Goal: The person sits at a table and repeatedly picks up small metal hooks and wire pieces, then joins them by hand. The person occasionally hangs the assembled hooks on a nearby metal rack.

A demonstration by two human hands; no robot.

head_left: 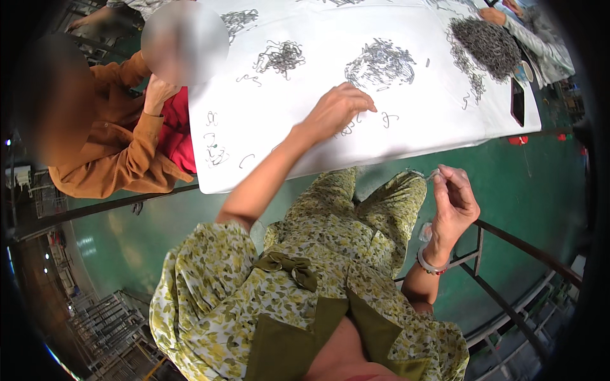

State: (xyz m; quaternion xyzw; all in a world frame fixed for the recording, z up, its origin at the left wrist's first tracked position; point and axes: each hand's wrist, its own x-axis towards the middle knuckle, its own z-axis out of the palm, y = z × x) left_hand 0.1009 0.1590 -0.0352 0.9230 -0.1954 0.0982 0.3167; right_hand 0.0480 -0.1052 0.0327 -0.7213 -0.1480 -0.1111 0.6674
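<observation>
My left hand [340, 111] is over the white-covered table, palm down. Its fingers are bent and close together, and what lies under the fingertips is hidden. A small group of bent wire hooks [348, 129] shows just below this hand, and a loose pair of curved hooks [389, 119] lies right of its fingertips. Off the table's near edge, above my right knee, my right hand [454, 203] is closed in a pinch. A thin, pale, wire-like piece [431, 174] pokes out between thumb and index finger; its full shape is too small to tell.
Farther on the table [279, 127] lie a heap of short dark pieces [381, 63], a tangle of hooks [281, 58] and a big dark pile [486, 47]. A phone [518, 101] lies at right. A person in a brown sleeve [136, 152] sits at left; others work at the far side.
</observation>
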